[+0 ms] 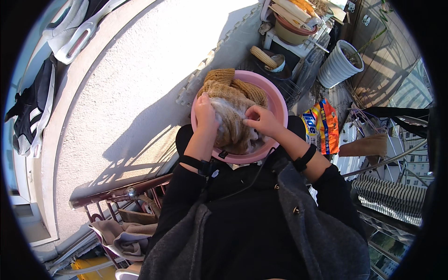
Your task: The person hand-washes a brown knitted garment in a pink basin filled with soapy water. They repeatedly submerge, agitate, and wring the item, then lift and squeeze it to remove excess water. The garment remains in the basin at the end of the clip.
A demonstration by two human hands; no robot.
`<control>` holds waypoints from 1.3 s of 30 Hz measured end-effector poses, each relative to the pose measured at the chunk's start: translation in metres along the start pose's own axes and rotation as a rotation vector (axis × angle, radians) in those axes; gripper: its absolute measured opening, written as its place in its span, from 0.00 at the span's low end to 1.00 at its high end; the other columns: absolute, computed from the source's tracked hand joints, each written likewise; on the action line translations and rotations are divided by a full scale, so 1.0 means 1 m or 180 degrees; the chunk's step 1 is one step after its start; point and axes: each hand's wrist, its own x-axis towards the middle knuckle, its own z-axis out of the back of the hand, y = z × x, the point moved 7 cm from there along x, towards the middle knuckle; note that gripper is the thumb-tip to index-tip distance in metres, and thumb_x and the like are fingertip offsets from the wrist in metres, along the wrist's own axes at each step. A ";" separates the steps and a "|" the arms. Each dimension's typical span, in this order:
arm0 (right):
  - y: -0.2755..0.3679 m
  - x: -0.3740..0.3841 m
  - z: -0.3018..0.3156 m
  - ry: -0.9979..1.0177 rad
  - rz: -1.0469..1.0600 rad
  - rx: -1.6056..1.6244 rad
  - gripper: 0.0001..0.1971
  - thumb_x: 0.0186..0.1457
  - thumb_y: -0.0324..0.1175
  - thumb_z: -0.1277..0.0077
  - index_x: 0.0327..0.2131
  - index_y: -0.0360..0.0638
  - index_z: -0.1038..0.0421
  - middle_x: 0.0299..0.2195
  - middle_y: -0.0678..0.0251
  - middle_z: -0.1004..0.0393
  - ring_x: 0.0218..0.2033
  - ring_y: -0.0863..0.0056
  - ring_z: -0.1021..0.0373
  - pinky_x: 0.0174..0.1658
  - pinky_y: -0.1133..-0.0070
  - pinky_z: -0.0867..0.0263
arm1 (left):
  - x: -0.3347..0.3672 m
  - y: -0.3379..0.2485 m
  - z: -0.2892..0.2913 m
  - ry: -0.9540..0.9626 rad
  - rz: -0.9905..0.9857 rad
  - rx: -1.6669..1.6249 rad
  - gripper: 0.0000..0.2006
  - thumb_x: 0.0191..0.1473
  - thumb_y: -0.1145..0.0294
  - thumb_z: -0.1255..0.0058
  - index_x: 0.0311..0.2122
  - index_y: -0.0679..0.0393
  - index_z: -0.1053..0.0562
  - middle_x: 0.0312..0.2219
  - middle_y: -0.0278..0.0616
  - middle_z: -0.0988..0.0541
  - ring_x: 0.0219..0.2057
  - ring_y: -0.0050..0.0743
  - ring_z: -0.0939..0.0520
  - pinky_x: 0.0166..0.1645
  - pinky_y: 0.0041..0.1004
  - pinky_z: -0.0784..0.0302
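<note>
A pink basin (276,99) stands in front of me, close to my lap. In it lies a wet, chunky tan knitted garment (252,92), with whitish suds over its middle and near part. My left hand (205,111) grips the knit at the basin's left side, thumb on top. At the right, my right hand (261,120) pinches part of the soapy knit between thumb and fingers. The far folds are piled against the rim, and darker soaked cloth lies toward the near side. Some fingertips are hidden in the fabric.
Right of the basin is an orange, yellow and blue detergent bag (326,126). Beyond it stands a white ribbed pot (340,64). A bowl (278,64) and a corn cob (262,57) sit behind the basin. The pale wall (107,93) rises at left, above a dark red railing (112,196).
</note>
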 end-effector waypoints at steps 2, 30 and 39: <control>0.005 -0.005 -0.010 0.0090 0.0300 -0.0665 0.28 0.42 0.45 0.40 0.45 0.38 0.31 0.41 0.56 0.29 0.43 0.60 0.30 0.46 0.68 0.34 | -0.005 0.000 -0.006 -0.0158 0.0115 0.0072 0.15 0.64 0.63 0.63 0.42 0.64 0.30 0.36 0.45 0.24 0.37 0.36 0.22 0.42 0.36 0.24; 0.029 0.027 0.004 -0.0349 0.0462 0.3105 0.20 0.52 0.27 0.59 0.51 0.40 0.36 0.48 0.63 0.32 0.50 0.72 0.36 0.56 0.76 0.42 | -0.090 -0.027 -0.068 0.1660 -0.2623 0.3898 0.59 0.28 0.64 0.28 0.65 0.59 0.53 0.60 0.55 0.44 0.62 0.55 0.42 0.63 0.41 0.43; 0.036 0.020 -0.004 -0.0696 0.0928 0.0966 0.20 0.53 0.41 0.46 0.45 0.40 0.35 0.39 0.57 0.27 0.42 0.65 0.30 0.47 0.71 0.36 | -0.077 0.009 -0.062 0.1525 -0.1530 0.3720 0.46 0.37 0.70 0.37 0.62 0.58 0.47 0.54 0.54 0.33 0.55 0.53 0.30 0.55 0.38 0.32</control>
